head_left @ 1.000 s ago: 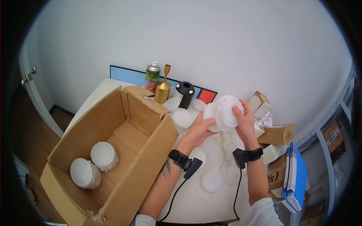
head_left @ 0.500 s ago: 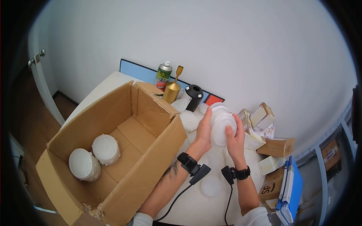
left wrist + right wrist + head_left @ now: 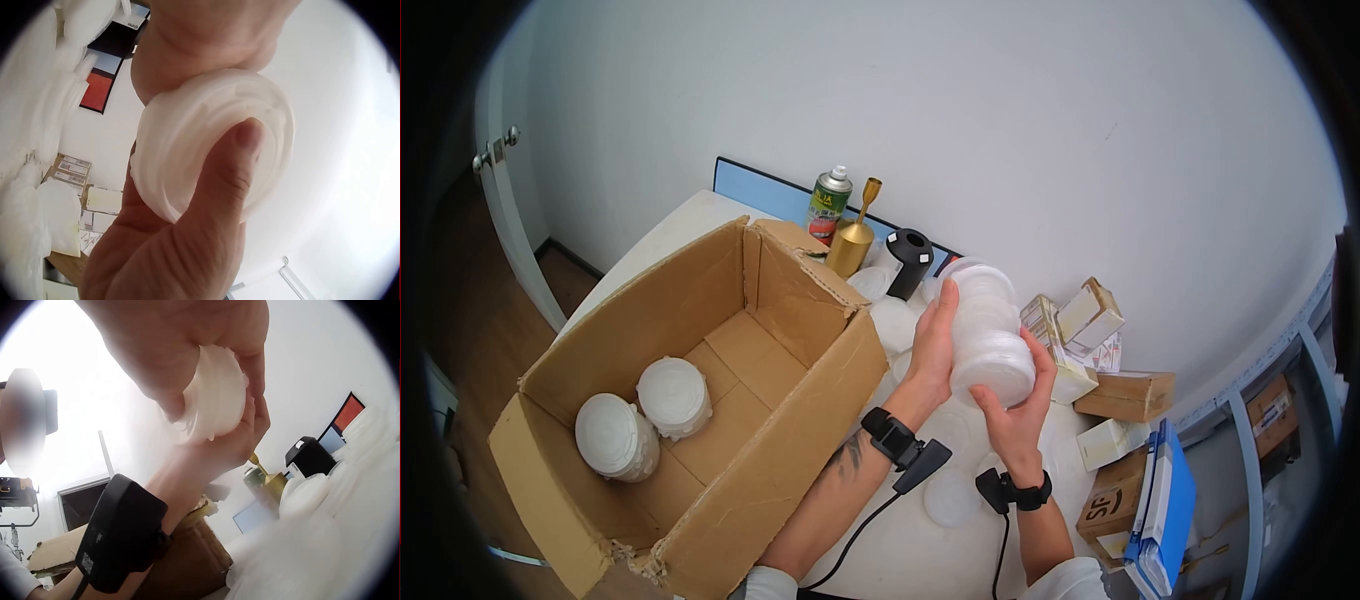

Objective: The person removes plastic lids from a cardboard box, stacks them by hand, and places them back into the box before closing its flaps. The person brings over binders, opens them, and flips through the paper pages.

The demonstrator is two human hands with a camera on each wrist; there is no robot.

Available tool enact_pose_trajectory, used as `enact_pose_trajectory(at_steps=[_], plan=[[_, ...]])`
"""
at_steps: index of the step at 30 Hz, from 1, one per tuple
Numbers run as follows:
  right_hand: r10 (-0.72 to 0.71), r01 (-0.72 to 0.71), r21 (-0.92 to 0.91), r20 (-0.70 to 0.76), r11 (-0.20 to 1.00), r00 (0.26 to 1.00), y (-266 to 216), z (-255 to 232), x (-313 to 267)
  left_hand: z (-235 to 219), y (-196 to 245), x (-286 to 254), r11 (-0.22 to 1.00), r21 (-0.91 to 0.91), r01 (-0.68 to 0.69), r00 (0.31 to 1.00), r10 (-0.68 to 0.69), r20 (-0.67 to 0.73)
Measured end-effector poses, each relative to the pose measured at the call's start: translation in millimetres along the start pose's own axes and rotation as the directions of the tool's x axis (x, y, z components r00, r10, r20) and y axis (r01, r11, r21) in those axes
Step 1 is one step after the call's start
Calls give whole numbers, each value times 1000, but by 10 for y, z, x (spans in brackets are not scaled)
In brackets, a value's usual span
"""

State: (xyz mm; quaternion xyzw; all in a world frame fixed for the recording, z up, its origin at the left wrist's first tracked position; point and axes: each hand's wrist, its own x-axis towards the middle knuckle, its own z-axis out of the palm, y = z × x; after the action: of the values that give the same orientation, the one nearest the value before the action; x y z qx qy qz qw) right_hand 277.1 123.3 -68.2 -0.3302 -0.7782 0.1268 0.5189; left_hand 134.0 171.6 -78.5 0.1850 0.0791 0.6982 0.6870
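Between my two hands is a stack of round, translucent white plastic lids (image 3: 992, 362), tilted with its near face toward me. My left hand (image 3: 932, 352) holds its left side, thumb along the stack and other fingers mostly hidden behind. My right hand (image 3: 1022, 415) grips the near end; in the left wrist view its thumb (image 3: 231, 162) presses on the front lid. To the left stands an open cardboard box (image 3: 785, 470). Two wrapped lid stacks, one (image 3: 612, 435) beside the other (image 3: 673, 392), stand inside it. Loose lids (image 3: 952, 497) lie on the table below my hands.
Behind the box stand a spray can (image 3: 828, 205), a gold candlestick-like piece (image 3: 852, 245) and a black cylinder (image 3: 908, 258). Small boxes (image 3: 1090, 315) sit at the right, with a blue folder (image 3: 1165, 500) nearer me. A wall (image 3: 1020, 130) rises behind the table.
The lids have come together into a longer, lined-up stack, tilted more toward me. My right hand has moved lower, to its near end, while my left hand has shifted onto its side.
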Motion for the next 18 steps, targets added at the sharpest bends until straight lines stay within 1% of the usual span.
enact_pose_trajectory(at_steps=[1,2,4,7,8,10,11,12,13,14,15,16,17,18], plan=[[72,-71,39,-28,997,997,-45,-4,-12,19,8,-4,994,88,-72,995,77,-56],[74,-73,39,-28,997,997,-59,-25,-15,13,-1,11,994,88,-71,996,76,-57],[276,-259,173,-85,950,957,-63,-92,-21,-11,-18,46,948,201,-247,963,263,-56],[266,-252,154,-84,955,960,-62,-167,-35,-96,-10,107,949,218,-229,969,243,-39],[268,-253,154,-84,955,960,-71,-192,-41,-52,38,66,949,218,-228,969,242,-40],[124,-120,31,-172,992,977,-83,-237,-47,32,111,-20,973,213,-91,985,119,-125],[125,-121,31,-171,992,977,-68,-272,-22,40,117,-23,973,212,-90,985,119,-126],[-131,85,-226,-198,970,971,-48,-316,27,48,113,-24,978,199,-63,984,93,-149],[-378,267,-470,-158,841,912,-38,-348,69,58,93,-29,982,185,-33,983,65,-170],[-375,263,-476,-157,839,913,-34,-352,103,49,68,-31,983,182,-26,984,57,-169],[-447,389,-487,-3,782,895,-27,-343,136,28,46,-30,991,117,62,995,-52,-88],[-506,511,-475,150,717,850,-28,-324,161,15,25,-28,986,60,155,988,-155,0],[-512,560,-470,240,682,825,-72,-299,183,28,10,-31,986,62,158,987,-159,3],[-514,562,-470,240,681,823,-98,-308,192,45,-2,-32,985,97,144,989,-145,3]])
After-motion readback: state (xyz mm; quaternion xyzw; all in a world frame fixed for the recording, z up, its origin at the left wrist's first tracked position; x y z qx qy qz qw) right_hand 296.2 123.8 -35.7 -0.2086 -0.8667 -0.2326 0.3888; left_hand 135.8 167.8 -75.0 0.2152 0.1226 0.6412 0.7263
